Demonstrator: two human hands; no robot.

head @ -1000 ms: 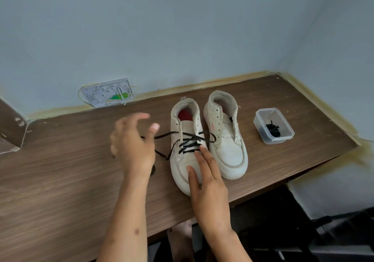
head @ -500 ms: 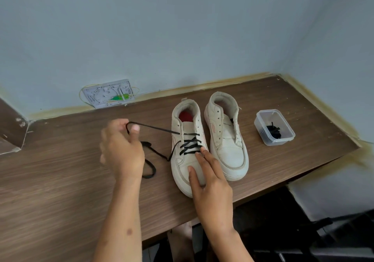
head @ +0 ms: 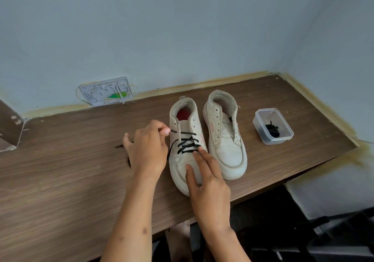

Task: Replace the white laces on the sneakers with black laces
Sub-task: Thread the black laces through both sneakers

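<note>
Since the frame half a second back, my left hand (head: 146, 150) has travelled right across the desk (head: 60, 180), from well left of the shoe to just beside its left eyelet row.

Layout, largest first: desk; two white sneakers side by side, toes toward me, long axes running near to far. The left sneaker (head: 187, 150) carries a black lace (head: 187, 145) crossed through the lower eyelets. The right sneaker (head: 224, 138) shows bare eyelets, so I judge it unlaced. A clear tub (head: 272, 126) to the right holds another black lace.

Hands: left thumb and forefinger pinch the lace end at the shoe's left edge, beside an upper eyelet. My right hand (head: 206, 178) lies flat, fingers straight, pressing the toe box.

Judgement: the open eyelets lie farther along the shoe's axis, away from me. The left hand is nearer them; it should thread.
</note>
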